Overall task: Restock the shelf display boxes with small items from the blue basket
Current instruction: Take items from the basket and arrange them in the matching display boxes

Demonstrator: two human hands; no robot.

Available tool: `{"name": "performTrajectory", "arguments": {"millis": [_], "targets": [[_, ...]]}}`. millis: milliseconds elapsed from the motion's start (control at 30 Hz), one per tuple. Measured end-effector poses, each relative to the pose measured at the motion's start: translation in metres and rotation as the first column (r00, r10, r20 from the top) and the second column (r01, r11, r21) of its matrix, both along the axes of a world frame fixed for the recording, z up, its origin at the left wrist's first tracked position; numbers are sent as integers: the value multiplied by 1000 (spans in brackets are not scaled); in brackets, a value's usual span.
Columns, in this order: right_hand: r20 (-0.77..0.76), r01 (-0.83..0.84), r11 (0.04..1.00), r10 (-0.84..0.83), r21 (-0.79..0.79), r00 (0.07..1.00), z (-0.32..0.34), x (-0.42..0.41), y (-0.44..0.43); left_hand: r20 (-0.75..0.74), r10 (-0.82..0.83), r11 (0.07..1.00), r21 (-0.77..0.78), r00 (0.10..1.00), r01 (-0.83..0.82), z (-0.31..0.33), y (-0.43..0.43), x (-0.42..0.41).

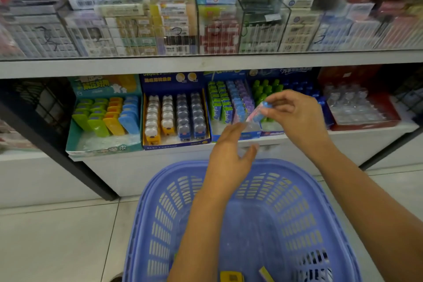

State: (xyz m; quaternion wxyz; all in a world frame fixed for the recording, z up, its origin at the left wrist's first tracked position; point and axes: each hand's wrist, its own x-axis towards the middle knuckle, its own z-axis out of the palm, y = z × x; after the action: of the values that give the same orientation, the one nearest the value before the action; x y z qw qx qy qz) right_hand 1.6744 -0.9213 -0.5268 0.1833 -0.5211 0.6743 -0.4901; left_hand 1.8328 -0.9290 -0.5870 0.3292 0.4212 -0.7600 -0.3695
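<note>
Our blue basket [146, 224] holds only a few leftovers, so we judge restocking nearly done: right hand [295, 117] pinches a small blue-pink item [257, 112] above the display box [229, 107], left hand [229, 155] fingers spread, holding nothing.

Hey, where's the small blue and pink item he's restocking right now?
In the head view, the small blue and pink item is pinched in the right hand, right of centre, above the blue display box on the lower shelf.

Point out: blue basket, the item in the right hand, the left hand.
blue basket [146, 224]: head view, left slatted wall.
small item [259, 113]: head view, blue and pink middle.
right hand [295, 114]: head view, back of hand.
left hand [229, 158]: head view, back of hand.
</note>
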Motion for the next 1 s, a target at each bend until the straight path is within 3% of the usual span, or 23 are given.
{"name": "performTrajectory", "arguments": {"millis": [100,167,400,867,1000], "targets": [[-77,-53,998,55,29,996,-6,-8,-19,295,15,998,-55,955,1,-14,-6,-11],[-102,-86,995,90,46,991,-14,-7,-30,373,59,995,-94,926,-26,-23,-6,-13],[-66,-212,971,220,111,973,-26,-16,-44,334,93,989,-138,938,-48,-34,-6,-11],[-66,-241,966,247,89,967,-31,-12,-43,266,66,992,-118,962,-35,-43,-9,-7],[-305,-295,951,309,92,901,-35,-6,-43,264,64,991,-131,962,-30,-43,-9,-7]]}}
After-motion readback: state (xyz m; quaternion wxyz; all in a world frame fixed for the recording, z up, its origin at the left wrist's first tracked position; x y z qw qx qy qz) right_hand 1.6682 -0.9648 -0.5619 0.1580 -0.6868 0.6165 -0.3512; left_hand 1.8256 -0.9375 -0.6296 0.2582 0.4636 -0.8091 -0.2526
